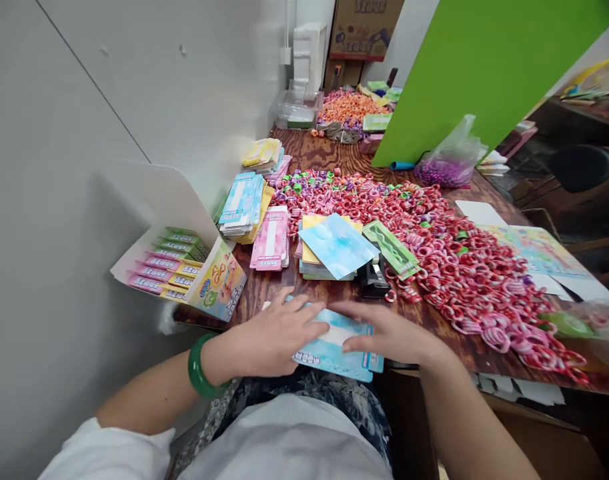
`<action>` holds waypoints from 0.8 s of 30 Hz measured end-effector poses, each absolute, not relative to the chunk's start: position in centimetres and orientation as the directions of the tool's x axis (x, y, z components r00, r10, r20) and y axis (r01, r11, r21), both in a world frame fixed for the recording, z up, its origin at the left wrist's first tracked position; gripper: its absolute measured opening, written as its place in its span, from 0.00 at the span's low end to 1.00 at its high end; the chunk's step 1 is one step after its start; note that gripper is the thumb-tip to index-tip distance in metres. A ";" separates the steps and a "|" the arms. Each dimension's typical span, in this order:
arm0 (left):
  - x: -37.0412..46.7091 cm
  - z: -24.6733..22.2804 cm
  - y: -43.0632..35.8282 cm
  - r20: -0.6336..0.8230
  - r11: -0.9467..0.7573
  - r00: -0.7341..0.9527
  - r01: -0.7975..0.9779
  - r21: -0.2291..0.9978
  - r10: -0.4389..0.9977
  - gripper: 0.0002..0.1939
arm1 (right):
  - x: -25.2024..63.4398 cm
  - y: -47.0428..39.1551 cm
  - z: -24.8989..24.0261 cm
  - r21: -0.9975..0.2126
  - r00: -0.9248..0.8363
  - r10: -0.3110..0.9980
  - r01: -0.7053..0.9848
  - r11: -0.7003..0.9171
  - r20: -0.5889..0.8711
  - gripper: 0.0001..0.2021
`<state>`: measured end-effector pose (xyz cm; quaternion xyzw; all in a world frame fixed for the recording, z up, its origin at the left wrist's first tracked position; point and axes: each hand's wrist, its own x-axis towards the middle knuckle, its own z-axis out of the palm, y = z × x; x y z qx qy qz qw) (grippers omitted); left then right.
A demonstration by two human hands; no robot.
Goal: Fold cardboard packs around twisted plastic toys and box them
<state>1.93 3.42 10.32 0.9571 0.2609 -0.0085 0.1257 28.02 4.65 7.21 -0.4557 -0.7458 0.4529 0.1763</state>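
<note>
A light-blue printed card packet (341, 353) lies at the table's near edge, under both of my hands. My left hand (284, 330), with a green bangle on its wrist, rests on the packet's left part with fingers stretched out. Over its right part is my right hand (384, 330), thumb and fingers apart. Beyond them sits a stack of cards topped by a pale blue sheet (339, 245). A black stapler (374, 277) stands just right of that stack, partly covered. A green card packet (391, 250) leans beside it, near the heap of rings.
Red, pink and purple striped rings (434, 253) cover the table's middle and right. On the left are an open display box (224, 283) of small boxes, a pink packet stack (271, 243) and a blue packet stack (241, 200). A green panel (449, 73) rises behind a plastic bag (449, 160).
</note>
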 end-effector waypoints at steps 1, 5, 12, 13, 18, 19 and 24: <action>2.0 10.4 3.2 -0.046 -0.868 0.887 0.460 0.187 0.460 0.29 | 27.4 4.6 6.4 -0.864 -0.581 0.782 0.490 0.115 -0.225 0.25; 1.9 9.6 3.8 0.307 -0.806 0.757 0.590 0.059 0.577 0.30 | 25.5 4.3 3.2 -0.962 -0.353 0.904 0.212 -0.173 -0.241 0.18; 5.6 2.8 4.7 0.262 -0.248 0.025 0.421 0.872 0.965 0.50 | 19.9 1.7 -0.1 -0.997 0.168 0.985 0.074 0.025 0.037 0.15; 6.3 2.2 4.5 0.211 -0.192 -0.004 0.400 0.896 0.978 0.54 | 19.2 1.4 -0.5 -0.986 0.145 0.985 0.147 0.074 0.096 0.14; 7.0 2.2 3.9 0.250 -0.164 -0.067 0.589 0.792 0.966 0.60 | 20.1 -0.5 2.3 -0.827 -0.157 0.965 0.499 0.259 0.208 0.10; 6.7 2.5 3.8 0.269 -0.180 -0.043 0.640 0.747 0.962 0.60 | 21.0 -0.8 3.6 -0.775 -0.134 0.947 0.547 0.316 0.292 0.07; 6.4 2.4 2.6 0.424 -0.358 0.158 0.820 0.447 0.892 0.52 | 24.3 0.1 8.5 -0.579 0.016 0.823 0.718 0.385 0.567 0.06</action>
